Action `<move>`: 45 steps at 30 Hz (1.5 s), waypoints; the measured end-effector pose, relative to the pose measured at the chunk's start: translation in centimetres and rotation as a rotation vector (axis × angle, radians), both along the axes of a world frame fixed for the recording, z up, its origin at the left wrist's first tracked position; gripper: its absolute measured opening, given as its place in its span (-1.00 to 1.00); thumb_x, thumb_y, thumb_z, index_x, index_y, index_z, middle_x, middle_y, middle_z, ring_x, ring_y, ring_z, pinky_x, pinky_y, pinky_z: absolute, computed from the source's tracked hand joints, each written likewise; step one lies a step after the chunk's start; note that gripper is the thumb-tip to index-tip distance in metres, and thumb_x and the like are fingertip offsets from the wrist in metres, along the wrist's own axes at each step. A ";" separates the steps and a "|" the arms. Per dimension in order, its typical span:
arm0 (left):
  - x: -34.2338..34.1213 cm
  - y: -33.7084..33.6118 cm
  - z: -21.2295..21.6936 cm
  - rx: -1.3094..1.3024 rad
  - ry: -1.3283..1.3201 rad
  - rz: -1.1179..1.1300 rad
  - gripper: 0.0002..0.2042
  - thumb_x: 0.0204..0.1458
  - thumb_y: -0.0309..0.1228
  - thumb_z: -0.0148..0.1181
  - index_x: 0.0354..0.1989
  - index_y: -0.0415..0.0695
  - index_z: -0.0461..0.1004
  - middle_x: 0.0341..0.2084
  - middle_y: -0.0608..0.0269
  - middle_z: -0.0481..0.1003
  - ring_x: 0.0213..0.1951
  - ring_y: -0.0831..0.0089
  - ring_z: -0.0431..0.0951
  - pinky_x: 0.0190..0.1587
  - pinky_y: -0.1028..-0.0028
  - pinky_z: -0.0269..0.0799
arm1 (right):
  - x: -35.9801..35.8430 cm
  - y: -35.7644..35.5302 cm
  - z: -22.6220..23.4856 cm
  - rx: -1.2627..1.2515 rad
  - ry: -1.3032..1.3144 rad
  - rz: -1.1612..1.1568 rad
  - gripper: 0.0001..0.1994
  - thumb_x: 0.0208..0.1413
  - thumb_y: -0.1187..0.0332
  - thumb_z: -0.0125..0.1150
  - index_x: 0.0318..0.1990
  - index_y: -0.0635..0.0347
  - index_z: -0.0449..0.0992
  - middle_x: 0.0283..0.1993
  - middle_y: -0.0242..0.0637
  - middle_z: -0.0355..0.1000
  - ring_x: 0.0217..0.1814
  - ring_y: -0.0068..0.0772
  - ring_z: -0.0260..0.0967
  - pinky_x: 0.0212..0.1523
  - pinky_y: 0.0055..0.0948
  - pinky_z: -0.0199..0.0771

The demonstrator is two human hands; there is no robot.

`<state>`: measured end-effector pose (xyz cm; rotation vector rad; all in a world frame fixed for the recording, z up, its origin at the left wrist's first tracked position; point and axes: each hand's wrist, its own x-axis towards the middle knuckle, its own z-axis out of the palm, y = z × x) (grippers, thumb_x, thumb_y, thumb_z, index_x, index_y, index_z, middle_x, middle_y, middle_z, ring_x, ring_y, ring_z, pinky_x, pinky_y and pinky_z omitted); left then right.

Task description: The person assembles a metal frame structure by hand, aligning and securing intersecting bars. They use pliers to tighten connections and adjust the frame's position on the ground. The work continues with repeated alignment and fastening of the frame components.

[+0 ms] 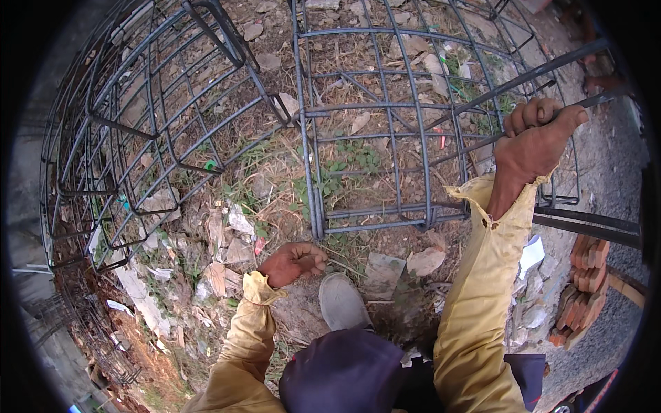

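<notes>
My right hand (533, 141) is closed round a long steel reinforcing bar (603, 98), which slants across the right side of a rebar cage (319, 206). The cage is a grid of dark bars lying on the ground in front of me. Low beside the cage's near left corner, my left hand (292, 265) has its fingers curled in. Whether anything thin sits in those fingers is too small to tell. It is apart from the cage bars. Yellow sleeves with frayed cuffs cover both forearms.
Another rebar cage (124, 126) stands to the left, its bent bar ends pointing toward me. Stacked red bricks (582, 289) lie at the right beside a grey paved strip (609, 330). Broken stones, litter and weeds cover the soil near my shoe (342, 303).
</notes>
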<state>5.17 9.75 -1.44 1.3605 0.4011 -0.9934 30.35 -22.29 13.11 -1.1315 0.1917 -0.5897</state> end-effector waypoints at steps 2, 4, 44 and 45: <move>0.3 3.0 -3.3 0.291 -0.194 0.229 -0.75 0.21 -0.37 0.13 -0.02 -0.25 0.46 -0.30 0.29 0.55 -0.25 0.55 0.53 -0.18 0.55 0.45 | -0.4 0.4 -0.1 -0.019 0.009 -0.010 -0.37 0.21 -0.34 -0.14 -0.61 0.01 0.08 -0.70 -0.53 -0.09 -0.72 -0.61 -0.23 -0.70 -0.50 -0.25; 3.5 2.6 -2.9 0.493 -0.416 0.356 -0.72 0.19 -0.36 0.16 -0.01 -0.27 0.44 -0.29 0.25 0.54 -0.28 0.54 0.51 -0.19 0.55 0.43 | -0.5 0.2 0.1 -0.043 0.008 -0.017 -0.37 0.21 -0.34 -0.14 -0.61 0.02 0.09 -0.70 -0.53 -0.08 -0.72 -0.61 -0.21 -0.71 -0.50 -0.22; 17.8 -3.7 -8.9 1.115 -1.013 0.010 -0.74 0.20 -0.20 0.04 -0.03 -0.02 0.45 -0.09 -0.04 0.49 -0.14 -0.12 0.52 -0.09 0.06 0.46 | -2.3 0.3 0.0 -0.027 -0.049 0.011 -0.34 0.14 -0.39 -0.07 -0.58 0.09 0.20 -0.69 -0.47 0.00 -0.70 -0.59 -0.06 -0.67 -0.55 -0.03; 18.1 -4.2 -8.5 1.124 -0.982 -0.023 -0.74 0.20 -0.20 0.03 -0.02 -0.02 0.44 -0.07 -0.04 0.47 -0.13 -0.12 0.52 -0.10 0.06 0.47 | -2.4 0.2 0.0 -0.034 -0.046 0.010 -0.34 0.13 -0.39 -0.06 -0.58 0.09 0.20 -0.69 -0.47 0.00 -0.70 -0.59 -0.06 -0.67 -0.54 -0.02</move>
